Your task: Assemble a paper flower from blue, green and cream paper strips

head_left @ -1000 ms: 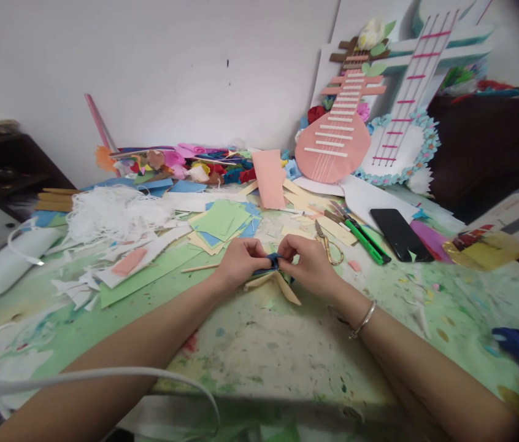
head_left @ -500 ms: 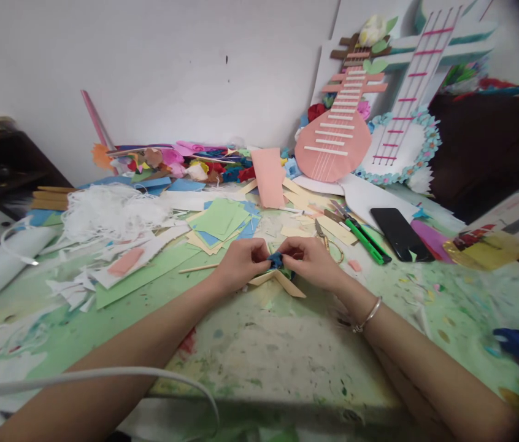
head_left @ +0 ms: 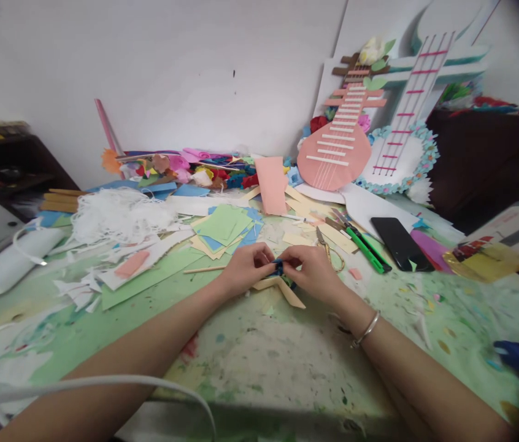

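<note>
My left hand (head_left: 246, 266) and my right hand (head_left: 311, 270) meet at the middle of the paint-stained table (head_left: 287, 362). Both pinch a small folded blue paper piece (head_left: 278, 266) between their fingertips, held just above the tabletop. Beige paper strips (head_left: 284, 288) lie right under the hands. A silver bangle (head_left: 366, 328) sits on my right wrist.
Scissors (head_left: 328, 247), green pens (head_left: 364, 242) and a black phone (head_left: 399, 243) lie to the right. A stack of green and blue paper sheets (head_left: 225, 227), a wooden stick (head_left: 203, 269), white shreds (head_left: 119, 215) and colourful scraps fill the left and back. A pink paper lute model (head_left: 340, 150) leans on the wall.
Both hands keep working the blue piece with small finger movements. The view has shifted slightly; nothing else on the table has moved.
</note>
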`<state>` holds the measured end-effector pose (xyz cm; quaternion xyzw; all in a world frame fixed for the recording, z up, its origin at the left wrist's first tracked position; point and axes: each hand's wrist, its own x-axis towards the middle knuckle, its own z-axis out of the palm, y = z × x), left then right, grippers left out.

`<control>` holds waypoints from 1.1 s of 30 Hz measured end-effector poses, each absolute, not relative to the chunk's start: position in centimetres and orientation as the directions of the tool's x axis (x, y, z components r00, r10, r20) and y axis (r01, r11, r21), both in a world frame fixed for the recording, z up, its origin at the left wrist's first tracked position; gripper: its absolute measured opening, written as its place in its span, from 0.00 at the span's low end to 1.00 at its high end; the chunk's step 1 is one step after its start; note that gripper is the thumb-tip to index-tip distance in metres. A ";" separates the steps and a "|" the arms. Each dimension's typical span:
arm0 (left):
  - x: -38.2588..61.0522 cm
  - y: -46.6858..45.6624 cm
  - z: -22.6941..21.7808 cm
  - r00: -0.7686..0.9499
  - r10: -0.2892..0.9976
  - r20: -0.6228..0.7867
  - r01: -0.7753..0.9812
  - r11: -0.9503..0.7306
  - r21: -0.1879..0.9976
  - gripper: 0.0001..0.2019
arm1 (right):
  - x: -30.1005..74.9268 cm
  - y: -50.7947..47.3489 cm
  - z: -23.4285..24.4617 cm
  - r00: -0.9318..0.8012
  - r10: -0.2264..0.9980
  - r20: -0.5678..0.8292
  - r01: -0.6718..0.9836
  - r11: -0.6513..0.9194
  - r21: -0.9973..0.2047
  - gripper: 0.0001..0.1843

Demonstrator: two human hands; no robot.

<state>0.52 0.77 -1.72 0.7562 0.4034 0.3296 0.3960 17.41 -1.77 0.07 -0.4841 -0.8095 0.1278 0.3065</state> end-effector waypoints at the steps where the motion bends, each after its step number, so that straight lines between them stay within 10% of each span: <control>1: 0.4 0.8 -1.6 0.476 0.863 0.170 0.343 -0.360 0.868 0.07 | 17.4 -1.8 0.1 -0.357 0.859 0.366 0.704 0.505 -0.500 0.10; 9: 0.4 0.6 -0.6 0.499 0.818 0.287 0.534 -0.551 0.642 0.05 | 17.6 -1.6 -0.1 -0.364 0.863 0.350 0.655 0.505 -0.562 0.11; 14: -2.6 2.4 1.0 0.510 0.833 0.212 0.483 -0.482 0.731 0.09 | 18.0 -1.0 -0.3 -0.273 0.919 0.284 0.623 0.394 -0.676 0.10; 21: -6.3 3.5 2.2 0.447 0.881 -0.154 0.845 -0.360 0.395 0.06 | 18.3 -0.9 -0.5 -0.222 0.915 0.337 0.646 0.397 -0.652 0.10; 27: -6.6 3.8 2.2 0.435 0.889 -0.142 0.873 -0.377 0.309 0.04 | 18.4 -0.6 -0.9 -0.176 0.918 0.354 0.621 0.383 -0.684 0.10; 33: -5.6 2.9 3.5 0.381 0.921 0.086 0.741 -0.359 0.568 0.07 | 19.7 0.4 -0.3 0.065 0.909 0.412 0.384 0.358 -0.851 0.14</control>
